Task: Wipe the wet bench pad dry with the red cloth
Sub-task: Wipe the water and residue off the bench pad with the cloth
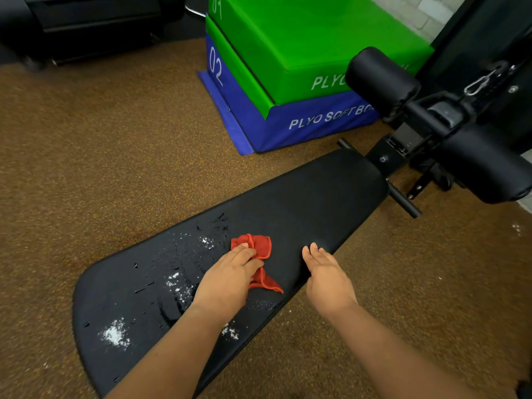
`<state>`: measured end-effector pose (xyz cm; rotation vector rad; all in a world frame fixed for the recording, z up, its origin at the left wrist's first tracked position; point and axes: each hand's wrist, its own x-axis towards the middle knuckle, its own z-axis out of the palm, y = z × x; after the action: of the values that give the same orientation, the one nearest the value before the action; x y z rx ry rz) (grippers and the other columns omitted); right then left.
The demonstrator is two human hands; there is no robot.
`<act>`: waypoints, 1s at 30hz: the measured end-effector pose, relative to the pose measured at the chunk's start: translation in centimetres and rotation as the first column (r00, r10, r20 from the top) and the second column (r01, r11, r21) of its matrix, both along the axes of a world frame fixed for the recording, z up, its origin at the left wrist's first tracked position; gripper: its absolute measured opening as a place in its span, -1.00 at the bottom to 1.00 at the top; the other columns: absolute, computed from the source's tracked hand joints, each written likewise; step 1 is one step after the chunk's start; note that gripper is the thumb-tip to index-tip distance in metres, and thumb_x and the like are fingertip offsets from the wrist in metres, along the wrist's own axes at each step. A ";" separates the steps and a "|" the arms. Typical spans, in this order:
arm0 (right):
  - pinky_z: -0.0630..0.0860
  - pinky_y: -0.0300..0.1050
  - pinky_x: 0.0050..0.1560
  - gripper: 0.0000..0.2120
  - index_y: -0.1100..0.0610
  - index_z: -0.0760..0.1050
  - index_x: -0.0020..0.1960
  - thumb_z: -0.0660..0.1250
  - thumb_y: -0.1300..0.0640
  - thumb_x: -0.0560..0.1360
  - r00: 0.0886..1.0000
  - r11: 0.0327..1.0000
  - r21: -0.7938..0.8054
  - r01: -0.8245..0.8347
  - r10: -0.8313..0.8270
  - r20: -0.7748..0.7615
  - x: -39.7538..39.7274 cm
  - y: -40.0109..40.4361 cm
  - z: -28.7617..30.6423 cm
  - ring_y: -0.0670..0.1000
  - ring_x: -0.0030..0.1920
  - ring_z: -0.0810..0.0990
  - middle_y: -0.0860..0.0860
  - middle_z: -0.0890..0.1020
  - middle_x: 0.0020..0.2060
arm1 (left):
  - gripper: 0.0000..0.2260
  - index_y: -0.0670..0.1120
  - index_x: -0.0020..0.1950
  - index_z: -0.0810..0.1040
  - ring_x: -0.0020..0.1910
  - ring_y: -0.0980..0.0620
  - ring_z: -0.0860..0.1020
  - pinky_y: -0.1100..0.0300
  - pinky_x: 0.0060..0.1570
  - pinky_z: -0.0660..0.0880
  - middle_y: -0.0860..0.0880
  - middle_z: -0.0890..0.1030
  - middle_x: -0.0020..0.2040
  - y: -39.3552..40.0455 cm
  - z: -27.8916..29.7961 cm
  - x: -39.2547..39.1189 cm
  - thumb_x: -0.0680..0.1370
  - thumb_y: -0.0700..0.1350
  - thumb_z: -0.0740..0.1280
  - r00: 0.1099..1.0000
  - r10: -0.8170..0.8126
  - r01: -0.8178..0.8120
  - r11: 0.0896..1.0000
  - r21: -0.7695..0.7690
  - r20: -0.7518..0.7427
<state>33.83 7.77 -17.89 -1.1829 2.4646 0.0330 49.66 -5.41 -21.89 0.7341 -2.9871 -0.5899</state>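
The black bench pad [302,203] runs diagonally from lower left to upper right. Water drops and white wet patches cover its near half. My left hand [227,279] grips the crumpled red cloth [256,246] and presses it onto the pad's middle; a corner of the cloth sticks out below the hand. At the pad's right edge my right hand [325,273] rests with its fingers straight, holding nothing.
Two black foam rollers [380,79] on a metal frame stand at the bench's far end. A green plyo box [302,47] sits on a blue one [302,122] behind the bench. Brown speckled floor [100,154] lies all around. Dark equipment stands at the top left.
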 end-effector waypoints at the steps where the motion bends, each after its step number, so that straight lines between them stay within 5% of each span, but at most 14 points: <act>1: -0.07 -0.26 0.47 -0.37 0.08 -0.05 0.56 0.08 0.30 0.56 1.000 1.000 0.001 0.002 -0.002 -0.002 0.0 0.0 0.0 -0.02 0.55 -0.05 -0.01 0.01 0.56 | -0.46 0.07 0.08 0.65 0.18 0.00 0.61 0.11 0.15 0.54 0.05 0.65 0.12 -0.2 0.0 0.1 0.12 -0.14 0.64 1.000 0.002 -0.002 1.000 -0.007 0.001; 8: -0.10 -0.26 0.46 -0.38 0.08 -0.06 0.56 0.09 0.28 0.57 1.000 1.000 0.005 0.017 -0.017 -0.008 0.3 -0.2 0.0 -0.02 0.55 -0.05 -0.01 0.00 0.56 | -0.44 0.08 0.06 0.66 0.16 0.03 0.62 0.16 0.14 0.53 0.07 0.66 0.10 -1.5 0.2 0.4 0.09 -0.12 0.65 1.000 0.011 -0.010 0.998 -0.067 0.012; 17: 0.03 -0.24 0.47 -0.37 0.04 -0.03 0.56 0.09 0.29 0.56 0.997 0.997 -0.025 0.071 -0.071 -0.009 0.7 -0.2 -0.4 -0.06 0.55 -0.04 -0.05 0.03 0.56 | -0.56 0.03 0.42 0.41 0.52 -0.01 0.22 0.17 0.50 0.12 0.01 0.35 0.47 -3.5 -0.6 -0.4 0.54 -0.21 0.30 0.998 0.044 -0.045 0.999 -0.024 -0.038; 30: -0.05 -0.23 0.48 -0.40 0.07 -0.02 0.56 0.07 0.27 0.57 0.996 0.996 -0.013 0.083 -0.084 -0.024 1.1 -0.4 -0.5 -0.05 0.55 -0.04 -0.04 0.03 0.56 | -0.56 0.04 0.46 0.34 0.54 -0.02 0.13 0.14 0.52 0.09 0.01 0.27 0.51 -7.3 -0.2 -1.3 0.59 -0.20 0.24 0.984 0.178 -0.178 0.984 0.003 -0.011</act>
<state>34.97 7.36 -18.41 -1.0894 2.5361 0.0087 48.41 -12.69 -22.07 0.9809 -2.8693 -0.5848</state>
